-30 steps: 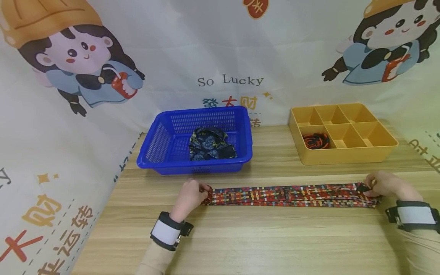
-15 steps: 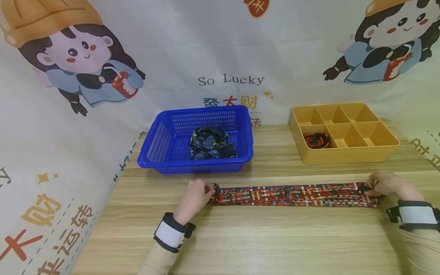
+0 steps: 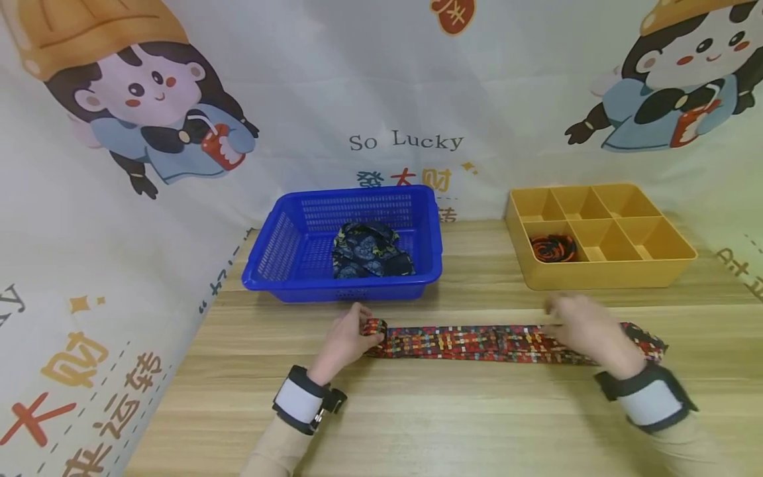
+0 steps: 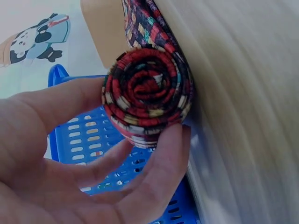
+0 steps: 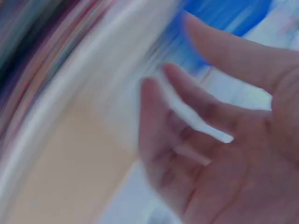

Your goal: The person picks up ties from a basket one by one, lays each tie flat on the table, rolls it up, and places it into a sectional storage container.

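Observation:
A red multicoloured patterned necktie [image 3: 465,342] lies stretched left to right along the table, its left end wound into a roll [image 4: 147,93]. My left hand [image 3: 346,341] pinches that roll between thumb and fingers; the left wrist view shows its spiral end face-on. Over the right part of the necktie hovers my right hand [image 3: 587,331], blurred, hiding a stretch of the cloth. In the right wrist view its fingers [image 5: 149,112] are loosely spread and hold nothing. The necktie's right end [image 3: 646,341] shows beyond that hand, lying on the table.
Behind the left hand stands a blue basket [image 3: 340,289] with a dark patterned necktie [image 3: 369,248] inside. A yellow divided box [image 3: 614,275] sits at the back right, a rolled black-and-orange necktie [image 3: 554,248] in its front left compartment. A printed cloth [image 3: 298,99] hangs behind.
My right hand has let go of the necktie's right end and moved left above it. My left hand has shifted slightly right, and the roll has grown a little.

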### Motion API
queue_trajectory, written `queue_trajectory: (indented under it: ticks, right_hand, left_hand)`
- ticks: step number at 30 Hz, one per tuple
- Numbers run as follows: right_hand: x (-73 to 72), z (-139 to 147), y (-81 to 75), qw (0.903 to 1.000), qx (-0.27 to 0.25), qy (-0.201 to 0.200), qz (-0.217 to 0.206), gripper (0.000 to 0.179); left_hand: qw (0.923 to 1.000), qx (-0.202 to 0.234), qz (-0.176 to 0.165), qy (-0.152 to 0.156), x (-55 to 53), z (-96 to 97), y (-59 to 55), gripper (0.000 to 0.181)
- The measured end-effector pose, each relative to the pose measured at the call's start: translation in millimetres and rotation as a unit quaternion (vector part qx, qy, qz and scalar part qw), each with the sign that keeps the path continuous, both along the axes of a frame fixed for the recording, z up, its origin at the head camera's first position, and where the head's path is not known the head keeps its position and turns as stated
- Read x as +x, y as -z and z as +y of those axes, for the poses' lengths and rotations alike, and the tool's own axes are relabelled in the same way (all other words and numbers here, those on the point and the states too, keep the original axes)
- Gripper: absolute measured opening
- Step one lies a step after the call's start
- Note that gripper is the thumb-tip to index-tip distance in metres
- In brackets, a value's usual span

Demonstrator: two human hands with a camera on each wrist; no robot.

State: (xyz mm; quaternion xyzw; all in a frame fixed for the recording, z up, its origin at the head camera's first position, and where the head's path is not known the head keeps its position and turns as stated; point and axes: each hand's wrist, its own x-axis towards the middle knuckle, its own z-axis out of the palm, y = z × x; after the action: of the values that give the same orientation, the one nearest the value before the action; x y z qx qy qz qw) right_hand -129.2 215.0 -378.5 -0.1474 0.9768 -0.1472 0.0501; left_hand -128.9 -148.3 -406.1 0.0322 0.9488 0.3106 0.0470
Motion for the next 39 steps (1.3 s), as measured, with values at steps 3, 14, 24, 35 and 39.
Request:
queue_trajectory:
  ticks: [3,14,24,35,39]
  right_hand:
    - [4.2,-76,6.1,0.9900,-0.091,-0.107,0.006,0.031]
    - [-9.1,-213,38.9,0.9673,-0.118,-0.219,0.050,0.058]
    - [-17.1,-216,31.5,0.9865,-0.104,-0.127,0.001,0.044]
    - [-17.5,-204,34.2,0.9867,-0.110,-0.114,0.037,0.033]
    - [-15.5,-199,37.3,0.9897,-0.093,-0.095,0.052,0.036]
  left_hand:
    - [1.0000,-0.005,-0.005,-0.002,-2.0,-0.8,1.6,0.042]
    - [0.9999,0.012,-0.005,-0.001,-3.8,-2.4,6.8,0.050]
    - [0.9739,0.107,-0.099,0.174,-18.5,-27.1,8.9,0.055]
    - [0.9866,-0.003,0.043,0.157,-13.0,-7.6,10.6,0.051]
    - [0.9752,-0.015,0.104,0.195,-9.8,-0.3,8.9,0.041]
